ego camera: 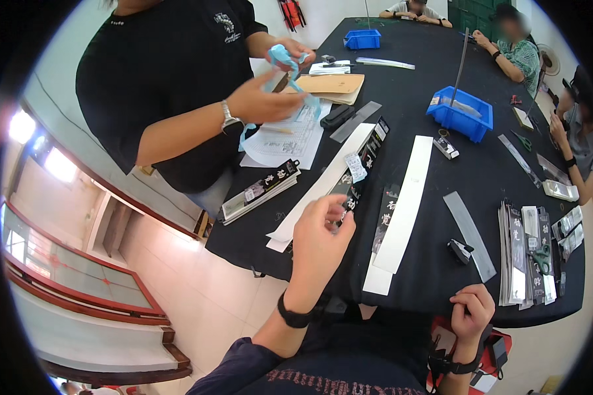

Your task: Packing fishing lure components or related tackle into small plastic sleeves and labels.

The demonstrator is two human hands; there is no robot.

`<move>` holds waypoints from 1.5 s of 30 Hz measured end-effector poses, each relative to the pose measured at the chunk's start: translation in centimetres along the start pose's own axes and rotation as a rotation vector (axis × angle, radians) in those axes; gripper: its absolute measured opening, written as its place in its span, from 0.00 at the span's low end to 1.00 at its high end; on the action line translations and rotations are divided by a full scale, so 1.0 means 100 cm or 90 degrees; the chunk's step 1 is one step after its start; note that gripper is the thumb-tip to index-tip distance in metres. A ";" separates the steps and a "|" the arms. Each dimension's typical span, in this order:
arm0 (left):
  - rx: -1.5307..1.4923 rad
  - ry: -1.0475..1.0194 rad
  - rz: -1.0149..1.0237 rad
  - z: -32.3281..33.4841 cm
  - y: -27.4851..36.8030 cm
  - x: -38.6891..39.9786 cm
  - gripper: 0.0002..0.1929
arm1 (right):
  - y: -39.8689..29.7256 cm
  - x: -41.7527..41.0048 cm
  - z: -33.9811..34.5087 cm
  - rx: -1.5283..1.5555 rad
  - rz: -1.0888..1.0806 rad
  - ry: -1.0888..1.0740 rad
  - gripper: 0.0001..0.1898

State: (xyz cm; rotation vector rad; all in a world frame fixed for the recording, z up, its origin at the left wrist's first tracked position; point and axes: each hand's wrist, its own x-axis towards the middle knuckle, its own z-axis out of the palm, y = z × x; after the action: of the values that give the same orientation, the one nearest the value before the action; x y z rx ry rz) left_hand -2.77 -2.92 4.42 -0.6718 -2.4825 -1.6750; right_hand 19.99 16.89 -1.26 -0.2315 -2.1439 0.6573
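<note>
My left hand [323,237] is raised over the near left part of the black-covered table, fingers curled, beside a stack of black printed packages [370,153] and long white card strips [321,182]. Whether its fingertips pinch anything is hard to tell. A small white label slip [356,168] lies on those packages. My right hand [473,308] rests loosely closed at the table's near edge, with nothing visible in it. Between the hands lie more white strips [407,212] over a black package [386,212]. A black stapler [459,252] and a clear plastic strip [469,234] lie beyond my right hand.
At the left a standing person [178,89] handles light blue ribbon [284,57] above papers [286,140]. Blue bins [462,113], green-handled scissors [541,259] and bundled packages [511,256] are on the table [435,177]. Several other people sit along the far and right sides.
</note>
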 end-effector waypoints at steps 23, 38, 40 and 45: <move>-0.229 -0.254 0.195 0.036 0.013 0.027 0.09 | -0.021 0.055 -0.004 0.474 0.399 -0.059 0.10; -0.454 -0.381 -0.084 0.049 -0.012 -0.002 0.09 | -0.014 0.091 0.063 0.574 0.507 -0.222 0.09; -0.496 -0.376 -0.084 0.049 -0.014 0.000 0.15 | -0.013 0.090 0.065 0.597 0.482 -0.209 0.09; -0.512 -0.410 -0.100 0.048 -0.014 0.003 0.16 | -0.007 0.089 0.062 0.638 0.523 -0.235 0.09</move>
State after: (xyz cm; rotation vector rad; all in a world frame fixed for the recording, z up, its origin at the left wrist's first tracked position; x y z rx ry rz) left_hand -2.78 1.04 1.34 -1.2700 -2.1216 -2.9395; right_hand 9.70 17.44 2.14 -0.4506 -1.7053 2.2740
